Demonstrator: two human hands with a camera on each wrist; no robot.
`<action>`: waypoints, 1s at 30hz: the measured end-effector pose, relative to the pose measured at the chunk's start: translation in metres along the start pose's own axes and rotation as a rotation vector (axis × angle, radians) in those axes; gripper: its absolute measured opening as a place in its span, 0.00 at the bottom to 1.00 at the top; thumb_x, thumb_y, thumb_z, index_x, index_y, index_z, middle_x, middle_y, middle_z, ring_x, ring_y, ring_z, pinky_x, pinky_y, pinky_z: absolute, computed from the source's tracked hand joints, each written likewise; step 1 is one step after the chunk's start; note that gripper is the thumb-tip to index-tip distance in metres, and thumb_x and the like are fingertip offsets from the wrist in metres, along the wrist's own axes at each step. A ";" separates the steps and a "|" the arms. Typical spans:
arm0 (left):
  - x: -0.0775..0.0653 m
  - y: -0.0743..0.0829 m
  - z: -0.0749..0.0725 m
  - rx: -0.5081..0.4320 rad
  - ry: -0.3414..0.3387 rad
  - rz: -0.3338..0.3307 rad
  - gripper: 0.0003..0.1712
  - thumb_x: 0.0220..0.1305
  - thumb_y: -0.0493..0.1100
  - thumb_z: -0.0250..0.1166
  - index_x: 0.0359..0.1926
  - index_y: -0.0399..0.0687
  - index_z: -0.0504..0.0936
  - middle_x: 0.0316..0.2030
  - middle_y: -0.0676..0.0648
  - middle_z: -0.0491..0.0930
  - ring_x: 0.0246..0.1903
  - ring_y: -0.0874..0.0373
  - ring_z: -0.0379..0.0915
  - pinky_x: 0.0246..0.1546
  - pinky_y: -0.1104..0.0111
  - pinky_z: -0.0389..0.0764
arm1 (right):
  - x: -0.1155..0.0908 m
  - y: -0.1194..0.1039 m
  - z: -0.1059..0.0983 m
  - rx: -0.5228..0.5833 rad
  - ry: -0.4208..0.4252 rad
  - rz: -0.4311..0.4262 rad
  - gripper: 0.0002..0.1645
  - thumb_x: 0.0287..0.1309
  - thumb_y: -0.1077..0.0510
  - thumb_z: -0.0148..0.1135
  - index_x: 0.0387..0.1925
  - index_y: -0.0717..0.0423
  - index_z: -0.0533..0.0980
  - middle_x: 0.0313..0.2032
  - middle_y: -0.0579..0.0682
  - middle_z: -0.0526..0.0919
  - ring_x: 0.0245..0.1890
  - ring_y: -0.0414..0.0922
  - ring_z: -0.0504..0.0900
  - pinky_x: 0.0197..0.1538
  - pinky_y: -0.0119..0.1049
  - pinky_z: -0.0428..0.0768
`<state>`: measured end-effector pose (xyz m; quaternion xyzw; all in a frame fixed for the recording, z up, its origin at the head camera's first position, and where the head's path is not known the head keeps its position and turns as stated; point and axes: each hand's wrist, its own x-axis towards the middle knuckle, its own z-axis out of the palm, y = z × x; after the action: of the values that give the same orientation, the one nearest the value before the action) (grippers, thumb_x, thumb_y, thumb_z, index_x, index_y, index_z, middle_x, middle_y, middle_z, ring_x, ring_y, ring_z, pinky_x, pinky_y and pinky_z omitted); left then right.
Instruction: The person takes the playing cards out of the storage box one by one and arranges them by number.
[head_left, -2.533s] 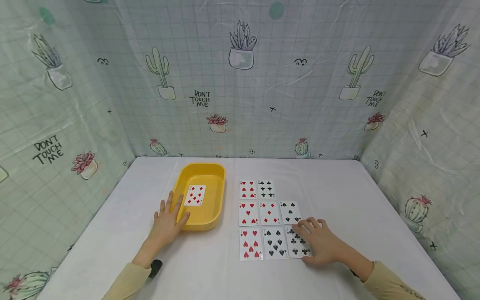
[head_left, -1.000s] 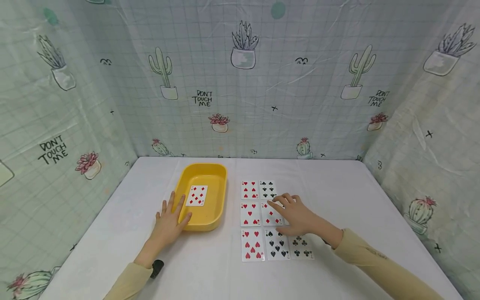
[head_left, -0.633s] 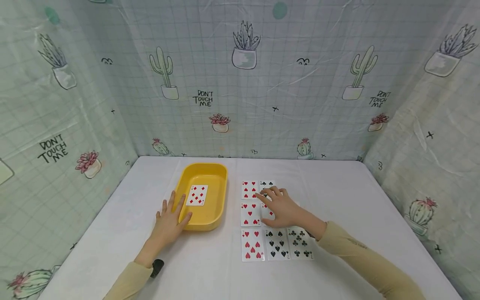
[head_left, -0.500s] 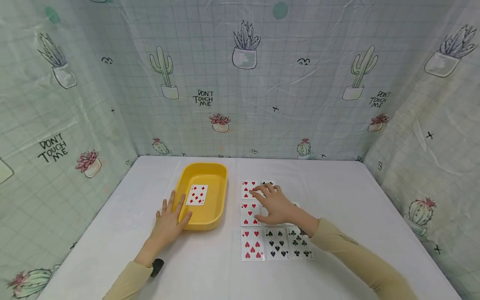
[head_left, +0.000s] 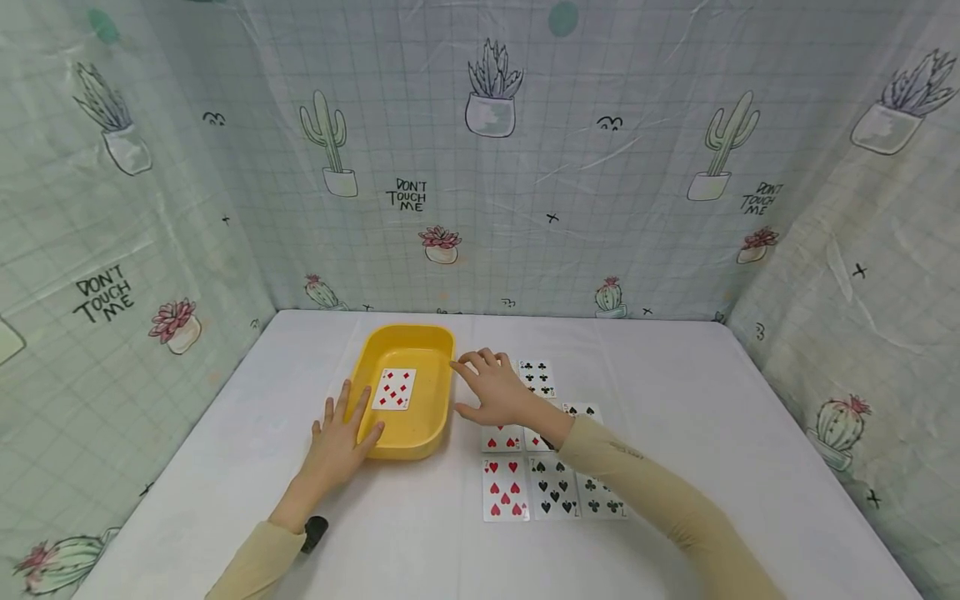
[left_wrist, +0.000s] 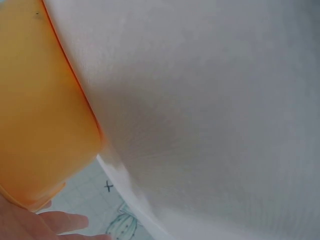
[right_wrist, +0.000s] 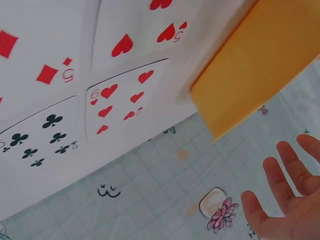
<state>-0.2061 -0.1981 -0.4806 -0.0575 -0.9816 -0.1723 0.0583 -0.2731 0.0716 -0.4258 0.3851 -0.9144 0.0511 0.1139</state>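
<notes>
My left hand (head_left: 337,437) rests with spread fingers over the left rim of a yellow tray (head_left: 427,433). A seven of diamonds (head_left: 393,390) lies face up inside. My right hand (head_left: 491,387) hovers at the tray's right side, fingers loosely bent, nothing between them. It covers most of the six of hearts, though the right wrist view shows that six of hearts (right_wrist: 120,102) flat on the table. Around and under my right arm lie the six of clubs (head_left: 536,378), five of hearts (head_left: 501,440), seven of hearts (head_left: 505,493) and seven of spades (head_left: 555,490).
The forearm partly hides the five of diamonds (head_left: 537,441), five of spades (head_left: 582,409) and seven of clubs (head_left: 602,500). A white cloth covers the table (head_left: 667,367). Cactus-printed curtains (head_left: 495,167) rise behind it and at both sides.
My right hand has left the seven of clubs at the front right, passing leftward and away over the cards to the tray's right side. My left hand and the cards stay put.
</notes>
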 end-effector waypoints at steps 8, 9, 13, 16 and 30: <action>0.000 0.002 -0.002 0.007 0.006 0.008 0.39 0.63 0.59 0.46 0.69 0.47 0.47 0.68 0.34 0.37 0.62 0.24 0.40 0.50 0.30 0.50 | 0.035 -0.020 0.007 -0.039 -0.050 0.068 0.38 0.52 0.37 0.52 0.61 0.51 0.63 0.55 0.49 0.67 0.54 0.47 0.64 0.52 0.48 0.65; 0.000 0.002 -0.002 0.010 0.007 0.009 0.39 0.63 0.59 0.46 0.69 0.47 0.47 0.68 0.34 0.37 0.62 0.24 0.40 0.50 0.30 0.50 | 0.038 -0.022 0.008 -0.040 -0.058 0.075 0.38 0.52 0.37 0.52 0.60 0.52 0.63 0.55 0.49 0.67 0.55 0.47 0.64 0.52 0.48 0.65; 0.000 0.003 -0.003 0.016 0.002 0.005 0.39 0.63 0.60 0.46 0.69 0.47 0.47 0.68 0.34 0.37 0.61 0.24 0.40 0.50 0.30 0.50 | 0.051 -0.030 0.016 -0.070 -0.082 0.078 0.39 0.51 0.36 0.53 0.60 0.52 0.64 0.56 0.49 0.67 0.56 0.47 0.65 0.52 0.47 0.66; -0.001 0.003 -0.003 0.020 -0.003 0.000 0.39 0.63 0.60 0.46 0.69 0.47 0.47 0.68 0.34 0.37 0.61 0.24 0.40 0.50 0.30 0.50 | 0.059 -0.036 0.023 -0.095 -0.098 0.075 0.39 0.50 0.36 0.54 0.60 0.51 0.64 0.57 0.49 0.67 0.57 0.47 0.65 0.52 0.48 0.67; -0.002 0.004 -0.003 0.025 0.005 0.002 0.39 0.63 0.59 0.47 0.68 0.48 0.48 0.68 0.34 0.37 0.61 0.23 0.41 0.50 0.30 0.51 | 0.088 -0.047 0.053 -0.161 -0.270 0.114 0.44 0.49 0.30 0.51 0.64 0.47 0.58 0.63 0.48 0.61 0.63 0.45 0.60 0.60 0.53 0.63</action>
<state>-0.2028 -0.1952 -0.4768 -0.0571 -0.9835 -0.1601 0.0617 -0.3078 -0.0313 -0.4548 0.3255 -0.9429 -0.0680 0.0175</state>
